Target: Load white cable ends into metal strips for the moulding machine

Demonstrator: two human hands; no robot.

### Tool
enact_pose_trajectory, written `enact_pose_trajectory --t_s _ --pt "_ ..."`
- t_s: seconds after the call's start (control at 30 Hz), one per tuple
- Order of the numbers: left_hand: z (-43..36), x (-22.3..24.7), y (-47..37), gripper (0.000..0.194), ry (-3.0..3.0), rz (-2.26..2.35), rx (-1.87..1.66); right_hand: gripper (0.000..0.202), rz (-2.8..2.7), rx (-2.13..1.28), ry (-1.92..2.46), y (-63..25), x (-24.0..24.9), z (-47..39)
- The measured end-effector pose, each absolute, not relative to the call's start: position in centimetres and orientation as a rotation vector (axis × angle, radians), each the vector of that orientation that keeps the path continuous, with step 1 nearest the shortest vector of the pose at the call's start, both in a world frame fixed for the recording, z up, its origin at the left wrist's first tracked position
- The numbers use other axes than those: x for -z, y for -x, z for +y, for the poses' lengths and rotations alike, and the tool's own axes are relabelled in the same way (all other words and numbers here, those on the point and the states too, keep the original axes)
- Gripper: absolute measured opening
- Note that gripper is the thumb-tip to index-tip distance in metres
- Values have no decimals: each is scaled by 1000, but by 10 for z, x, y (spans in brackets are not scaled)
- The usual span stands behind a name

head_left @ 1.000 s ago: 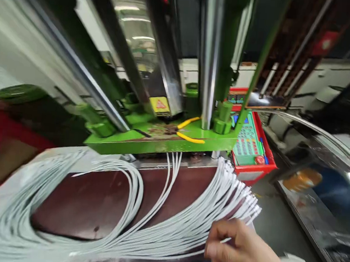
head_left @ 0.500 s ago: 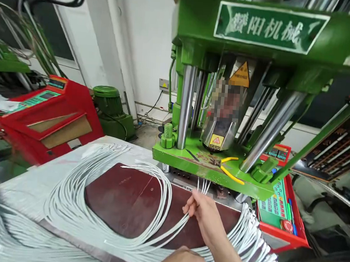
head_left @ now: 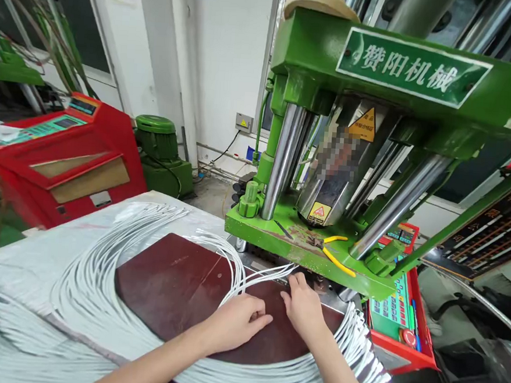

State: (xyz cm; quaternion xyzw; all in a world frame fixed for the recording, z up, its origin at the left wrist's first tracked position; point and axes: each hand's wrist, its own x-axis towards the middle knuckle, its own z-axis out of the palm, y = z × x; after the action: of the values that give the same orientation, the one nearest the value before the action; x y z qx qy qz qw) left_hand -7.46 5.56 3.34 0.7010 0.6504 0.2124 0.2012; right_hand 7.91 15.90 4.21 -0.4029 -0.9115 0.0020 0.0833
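Both hands lay curled on the brown board: the left hand pinned a few white cables, the right hand pinched their ends beside the green press. The sensible way, I judged, was keeping those ends flat, parallel and apart.

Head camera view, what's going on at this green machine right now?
A person works with bare hands at a green press machine. The right hand pinches a few white cables near their ends, at the opening under the machine's green base. The left hand rests on the same strands over a brown board. Many more white cables lie looped around the board. Yellow-handled pliers sit on the base.
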Motion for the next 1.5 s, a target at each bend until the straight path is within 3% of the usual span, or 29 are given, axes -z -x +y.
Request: enact_pose_trajectory --t_s 0.2,0.53,0.8,0.93,1.1,1.23,1.37,1.43,1.5 --pt "34 -46 49 24 -2083 1605 -382 16 -2752 -109 1269 -91 -30 171" --pt "30 -45 33 17 -2189 1560 -142 23 -2749 -252 1199 -167 -40 171" --pt "22 -32 30 28 -2691 1459 -135 26 -2461 -409 1204 -186 -53 165" --pt "24 -36 31 22 -2365 1526 -341 21 -2241 -620 1112 -207 -71 143" --pt "33 -54 34 26 -1545 1500 -503 19 -2104 -1026 1078 -228 -88 97" --pt "38 -65 39 33 -1209 1324 -602 21 -2037 -1582 1026 -218 -77 61" --pt "36 -67 44 35 -1172 1254 -640 43 -1583 -2216 766 -185 -50 48" --pt "33 -66 44 35 -1179 1206 -598 50 -1354 -2258 671 -170 -40 50" --pt "30 -65 43 34 -1250 1230 -552 43 -1174 -2135 729 -163 -36 57"
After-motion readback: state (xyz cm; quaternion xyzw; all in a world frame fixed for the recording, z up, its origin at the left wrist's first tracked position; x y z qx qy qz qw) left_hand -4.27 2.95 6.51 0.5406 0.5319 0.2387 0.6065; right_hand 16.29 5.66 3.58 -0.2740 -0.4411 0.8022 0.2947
